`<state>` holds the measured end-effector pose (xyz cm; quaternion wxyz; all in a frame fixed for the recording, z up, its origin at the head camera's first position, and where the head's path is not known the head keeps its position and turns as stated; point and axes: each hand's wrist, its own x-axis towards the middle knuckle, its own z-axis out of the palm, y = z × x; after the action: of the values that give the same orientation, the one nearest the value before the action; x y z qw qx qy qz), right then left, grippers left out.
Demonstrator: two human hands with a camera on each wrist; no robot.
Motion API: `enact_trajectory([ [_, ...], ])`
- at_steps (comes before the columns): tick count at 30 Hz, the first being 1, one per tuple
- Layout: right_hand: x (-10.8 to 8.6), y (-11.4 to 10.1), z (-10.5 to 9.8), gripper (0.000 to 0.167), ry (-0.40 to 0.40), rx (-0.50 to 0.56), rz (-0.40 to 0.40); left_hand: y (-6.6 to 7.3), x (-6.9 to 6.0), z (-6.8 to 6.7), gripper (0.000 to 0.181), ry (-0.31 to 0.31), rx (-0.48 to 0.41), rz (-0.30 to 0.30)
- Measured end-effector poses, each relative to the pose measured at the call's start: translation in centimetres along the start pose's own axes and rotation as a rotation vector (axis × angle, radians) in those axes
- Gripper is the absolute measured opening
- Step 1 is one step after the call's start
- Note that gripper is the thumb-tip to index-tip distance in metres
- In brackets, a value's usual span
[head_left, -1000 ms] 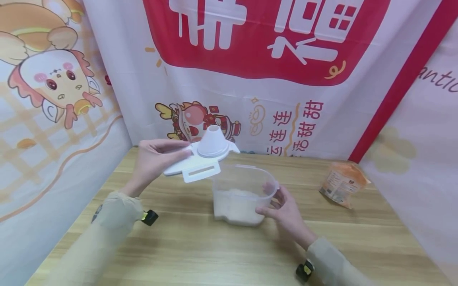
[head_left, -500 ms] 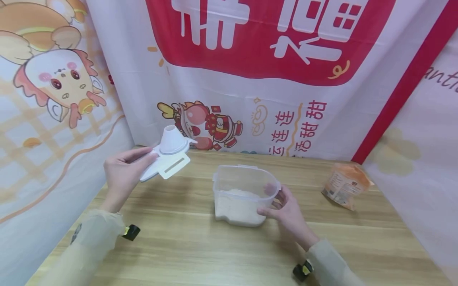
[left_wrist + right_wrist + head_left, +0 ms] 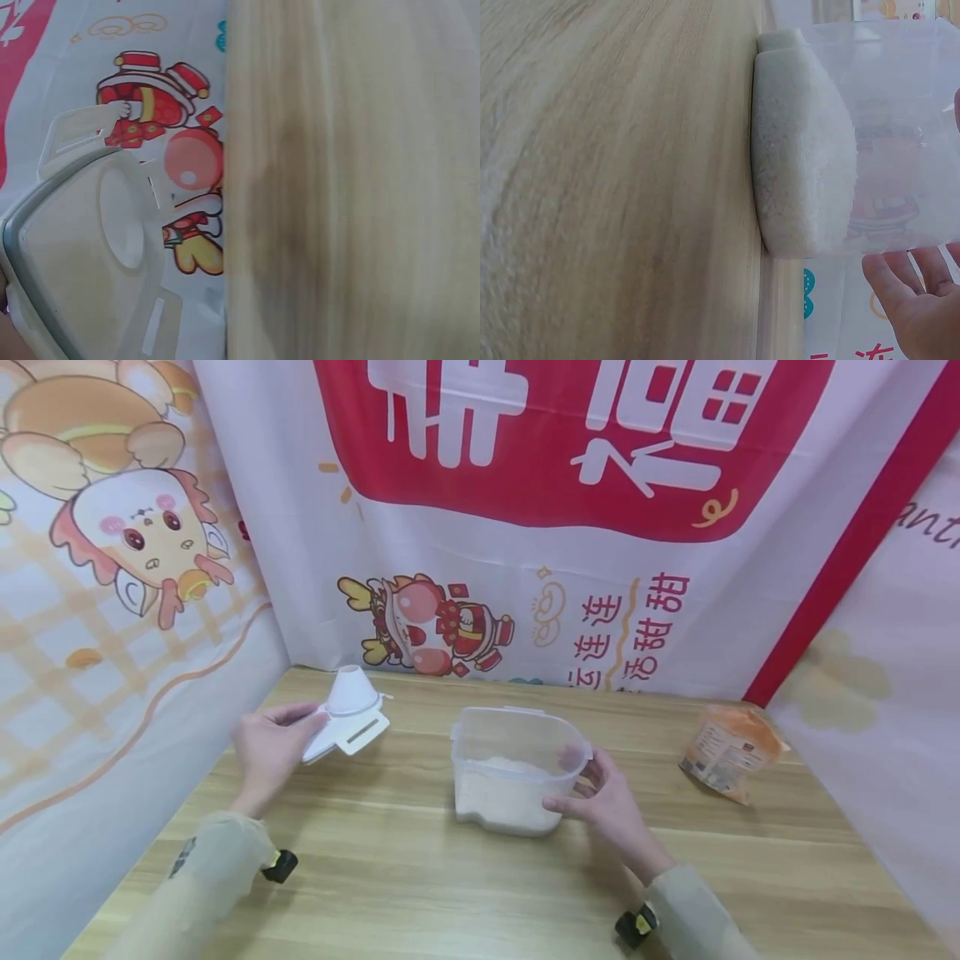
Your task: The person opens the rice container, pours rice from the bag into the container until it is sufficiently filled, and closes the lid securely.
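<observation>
Pinched by its edge in my left hand (image 3: pixel 273 747) is a white lid (image 3: pixel 348 720) with a cone-shaped spout and slotted side flaps. It is over the table's back left; whether it touches the wood I cannot tell. In the left wrist view the underside of the lid (image 3: pixel 82 247) shows, with a round opening. A clear plastic container (image 3: pixel 517 739) stands upright and uncovered at the middle of the table, partly filled with white rice (image 3: pixel 799 157). My right hand (image 3: pixel 603 797) grips its right side, thumb in front; some fingers are partly hidden behind the wall.
An orange and white packet (image 3: pixel 727 752) stands at the back right of the wooden table (image 3: pixel 420 893). Printed cloth hangs behind the table (image 3: pixel 480 552) and along both sides. Each wrist wears a small black camera.
My left hand has carried the lid leftward from beside the container, then lowered it toward the table. The right hand and the container stay in place.
</observation>
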<state>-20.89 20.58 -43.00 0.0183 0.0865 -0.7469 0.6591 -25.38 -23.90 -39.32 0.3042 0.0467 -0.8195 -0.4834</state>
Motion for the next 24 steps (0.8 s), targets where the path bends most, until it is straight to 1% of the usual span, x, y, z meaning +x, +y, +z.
enact_trajectory([
  [3, 0.0, 0.0, 0.0, 0.087, 0.004, -0.003, 0.000, -0.7, -0.3, 0.4, 0.026, -0.038, 0.041, -0.007],
  [6, 0.0, 0.0, 0.0, 0.088, 0.004, 0.005, 0.003, -1.1, -0.6, 0.7, 0.026, -0.059, 0.048, -0.012],
  [10, 0.0, 0.1, 0.0, 0.088, 0.005, 0.007, 0.005, -1.4, -0.9, 1.1, 0.026, -0.083, 0.060, -0.015],
  [15, 0.0, 0.0, 0.0, 0.086, 0.002, -0.008, 0.001, -1.8, -1.5, 1.6, 0.026, -0.133, 0.092, -0.036],
  [20, 0.0, -0.2, 0.1, 0.086, 0.001, -0.021, 0.004, -1.9, -2.0, 2.0, 0.026, -0.147, 0.095, -0.043],
  [24, 0.1, -0.1, 0.0, 0.086, 0.002, -0.020, 0.009, -1.9, -2.3, 2.2, 0.027, -0.163, 0.108, -0.034],
])
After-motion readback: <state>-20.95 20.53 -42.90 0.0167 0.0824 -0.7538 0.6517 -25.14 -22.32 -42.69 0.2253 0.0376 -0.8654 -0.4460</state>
